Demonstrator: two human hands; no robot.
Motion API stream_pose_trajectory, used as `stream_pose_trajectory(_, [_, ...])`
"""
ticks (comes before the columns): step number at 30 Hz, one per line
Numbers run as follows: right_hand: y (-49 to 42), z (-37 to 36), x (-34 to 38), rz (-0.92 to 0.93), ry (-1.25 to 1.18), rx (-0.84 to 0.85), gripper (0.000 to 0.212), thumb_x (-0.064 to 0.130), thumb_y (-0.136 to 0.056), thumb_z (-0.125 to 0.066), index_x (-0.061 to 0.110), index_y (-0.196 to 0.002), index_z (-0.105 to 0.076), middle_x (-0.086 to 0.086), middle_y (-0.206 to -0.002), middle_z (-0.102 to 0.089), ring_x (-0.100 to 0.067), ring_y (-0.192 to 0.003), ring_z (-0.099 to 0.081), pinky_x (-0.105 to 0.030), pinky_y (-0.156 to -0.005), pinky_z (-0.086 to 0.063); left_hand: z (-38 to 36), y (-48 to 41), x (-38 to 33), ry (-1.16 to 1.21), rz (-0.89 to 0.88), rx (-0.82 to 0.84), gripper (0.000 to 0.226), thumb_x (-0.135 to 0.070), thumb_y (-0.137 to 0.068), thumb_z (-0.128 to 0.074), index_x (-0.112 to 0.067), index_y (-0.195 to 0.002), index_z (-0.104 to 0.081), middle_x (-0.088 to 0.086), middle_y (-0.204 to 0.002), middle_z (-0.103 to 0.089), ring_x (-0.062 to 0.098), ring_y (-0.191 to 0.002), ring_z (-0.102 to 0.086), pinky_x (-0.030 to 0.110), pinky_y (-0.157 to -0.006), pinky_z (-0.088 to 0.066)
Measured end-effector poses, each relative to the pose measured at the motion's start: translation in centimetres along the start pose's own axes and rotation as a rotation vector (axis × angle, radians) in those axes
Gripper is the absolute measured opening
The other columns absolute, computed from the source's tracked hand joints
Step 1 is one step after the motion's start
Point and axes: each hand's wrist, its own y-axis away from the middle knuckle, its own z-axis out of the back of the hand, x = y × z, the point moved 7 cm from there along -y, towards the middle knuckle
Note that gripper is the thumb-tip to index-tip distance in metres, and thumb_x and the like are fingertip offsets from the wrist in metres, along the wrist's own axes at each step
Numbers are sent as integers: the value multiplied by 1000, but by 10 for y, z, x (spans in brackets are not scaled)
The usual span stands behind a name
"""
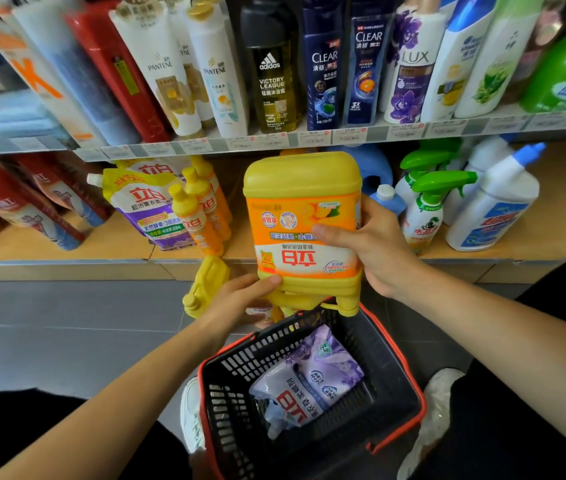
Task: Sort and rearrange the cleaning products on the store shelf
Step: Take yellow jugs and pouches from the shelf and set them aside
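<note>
Jug: a large yellow jug [304, 216] is held upside down, with the label inverted and the handle end downward, in front of the lower shelf [67, 244] and at 12 o'clock from the basket [267, 344].
Right hand: the right hand [371, 251] is wrapped round the jug's right side, with the thumb laid across the label.
Left hand: the left hand [240, 299] is curled round the lower left corner, at 7 o'clock on the jug.
Step judged: the jug is to be placed on the lower shelf.
Slot: bare board is seen at 12 o'clock behind the jug, between the small yellow bottles [202, 216] at 9 o'clock and the spray bottles [426, 206] at 3 o'clock.
Method: the jug should be turned upright before it is set down, with both grips kept until the base is seated and the label faced outward.
Caution: a second jug [205, 282], lying at 8 o'clock by the shelf edge, should not be knocked.
</note>
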Motion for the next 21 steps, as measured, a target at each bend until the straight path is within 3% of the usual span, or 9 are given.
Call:
stream_pose_trajectory(2, [-1,-2,-1,-8,-31,-17,69,14,-65,-87,4,-126,-55,-14,-115,-72,-32,-103,-72,-44,-79,-60,-4,3,11,59,76,68,57,-53,-82,-65,-18,-127,-65,5,-122,-73,31,-116,-67,47,-104,-53])
stream_pose_trajectory(6, [-6,-12,-6,-18,-90,2,80,17,-67,-86,13,-138,-48,-10,-123,-70,-29,-109,-70,-40,-81,-59,2,9,10,178,-19,20,57,-47,-84,-64,-6,-123,-63,12,-122,-72,31,-116,-67,45,-102,-54])
stream_pose_trajectory(9, [-14,-19,-12,-31,-134,19,94,15,-71,-84,27,-149,-33,-6,-134,-64,-26,-117,-66,-47,-89,-59,17,16,1,297,-128,-92,42,-46,-78,-69,-7,-92,-66,13,-97,-75,25,-95,-73,32,-81,-60])
stream_pose_trajectory(13, [-20,-19,-36,-153,-126,26,94,6,-66,-84,35,-143,-38,-1,-127,-68,-27,-112,-68,-52,-75,-60,51,31,-15,340,-276,-243,31,-38,-77,-82,-13,-79,-62,5,-75,-69,15,-75,-69,26,-65,-57])
stream_pose_trajectory(15, [-19,-23,-56,-244,-102,68,85,5,-63,-84,32,-133,-46,-2,-119,-72,-31,-109,-69,-51,-72,-60,68,40,-20,329,-344,-302,29,-27,-73,-86,-12,-88,-67,4,-87,-74,17,-86,-71,28,-69,-58])
stream_pose_trajectory(18, [-15,-36,-87,-379,-74,139,76,8,-65,-83,30,-130,-50,-5,-121,-72,-30,-107,-71,-49,-82,-60,89,57,-25,299,-416,-404,56,-27,-58,-93,-18,-108,-70,6,-111,-75,22,-102,-73,37,-80,-61])
stream_pose_trajectory(21, [-7,-51,-118,-493,33,223,66,18,-70,-83,20,-129,-55,-10,-120,-72,-34,-104,-72,-47,-93,-56,105,73,-31,227,-491,-504,45,-33,-52,-96,-32,-92,-75,-2,-101,-77,14,-93,-75,25,-69,-59])
